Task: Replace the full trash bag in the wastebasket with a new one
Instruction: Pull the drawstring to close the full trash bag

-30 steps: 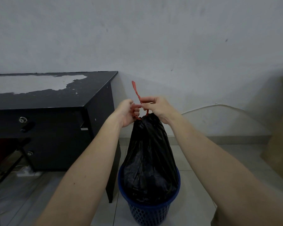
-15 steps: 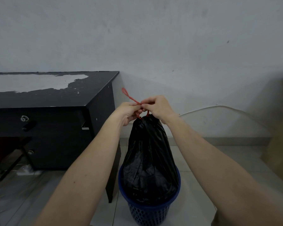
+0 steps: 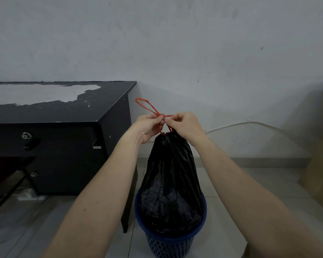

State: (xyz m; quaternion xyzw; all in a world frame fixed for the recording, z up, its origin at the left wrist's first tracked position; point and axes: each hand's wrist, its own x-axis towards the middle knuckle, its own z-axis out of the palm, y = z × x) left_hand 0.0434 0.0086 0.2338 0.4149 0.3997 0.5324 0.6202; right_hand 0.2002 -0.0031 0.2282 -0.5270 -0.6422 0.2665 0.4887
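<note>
One full black trash bag [image 3: 171, 183], seated in blue mesh wastebasket [image 3: 169, 243], neck gathered tight and pulled up well above the rim. Red drawstring [image 3: 147, 107] out of the neck: one loop sticking up and left past the left hand, short length bridging between the two hands, strands running down into the gathered neck.

Left hand [image 3: 147, 128]: thumb and forefinger pinched together on the drawstring right at the base of the loop, remaining fingers curled in. Right hand [image 3: 185, 125]: fingertips pinched on the drawstring too, just beside the left fingertips, nearly touching; heel of hand close over the bag neck. Both forearms bare, reaching in from the bottom corners of the view.

Wastebasket on pale tiled floor [image 3: 231, 192], just beside the near right corner leg of the black desk [image 3: 63, 112], touching or not cannot tell. Desk top worn, large pale patch of missing finish toward its back left. Drawer fronts with locks on the desk's front face. Grey wall [image 3: 175, 43] behind, scuffed. White cable [image 3: 250, 123] running along the wall, right of the hands. Brown board-like thing [image 3: 321, 155] at right edge, too cropped to identify. Dark chair frame under the desk's left side, partly hidden.
</note>
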